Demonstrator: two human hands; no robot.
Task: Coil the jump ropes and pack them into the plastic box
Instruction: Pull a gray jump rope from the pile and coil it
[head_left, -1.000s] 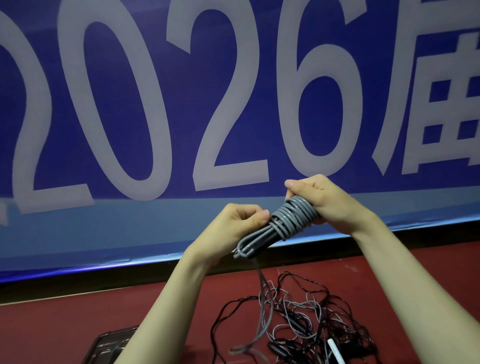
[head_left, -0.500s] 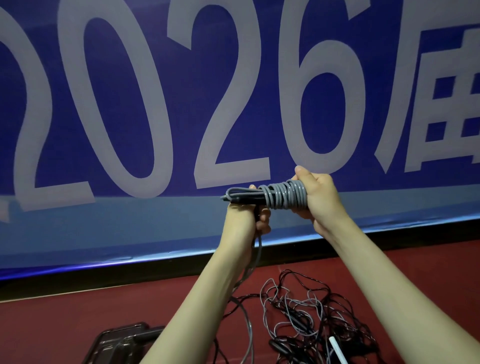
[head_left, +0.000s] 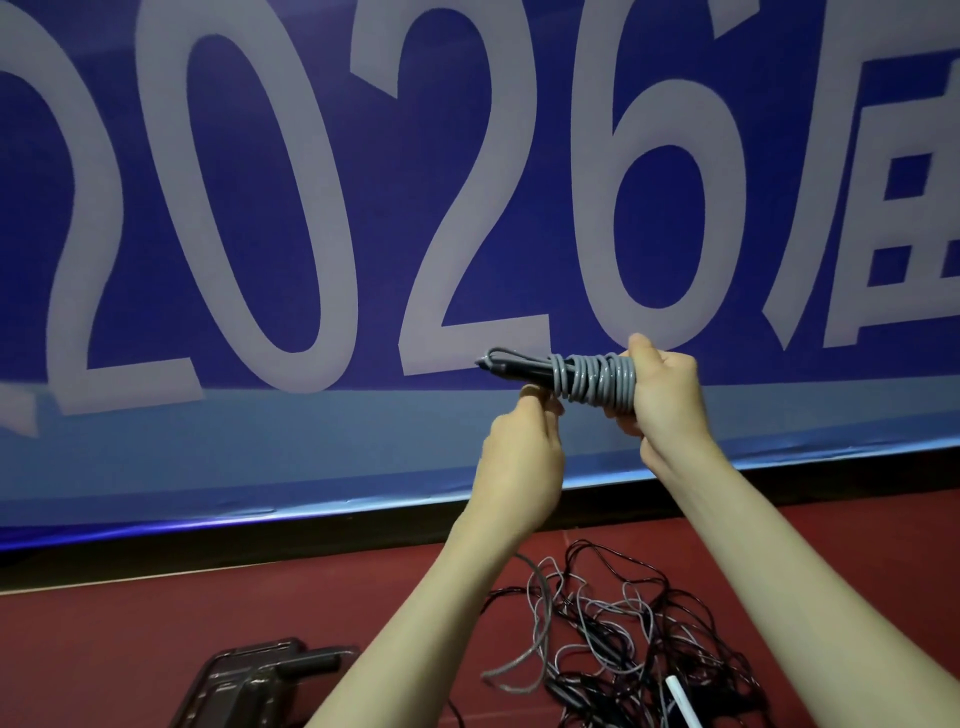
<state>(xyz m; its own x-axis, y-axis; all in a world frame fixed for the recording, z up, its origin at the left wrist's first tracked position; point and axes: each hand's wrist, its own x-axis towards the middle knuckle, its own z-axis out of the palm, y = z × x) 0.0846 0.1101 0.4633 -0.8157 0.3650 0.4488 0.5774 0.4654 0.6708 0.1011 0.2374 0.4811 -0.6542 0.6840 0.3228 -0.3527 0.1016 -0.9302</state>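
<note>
The right hand (head_left: 667, 395) still grips the gray coiled rope (head_left: 592, 382), held up before the blue banner (head_left: 260, 208). The left hand (head_left: 524, 452) has dropped just below the bundle, fingers curled around the rope's loose strand. Tangled ropes (head_left: 623, 639) and the box (head_left: 249, 680) lie on the floor.

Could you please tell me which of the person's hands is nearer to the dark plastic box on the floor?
Left. The left hand is raised above and right of the plastic box; the right hand, gripping the coiled grey rope, sits higher and farther right.
</note>
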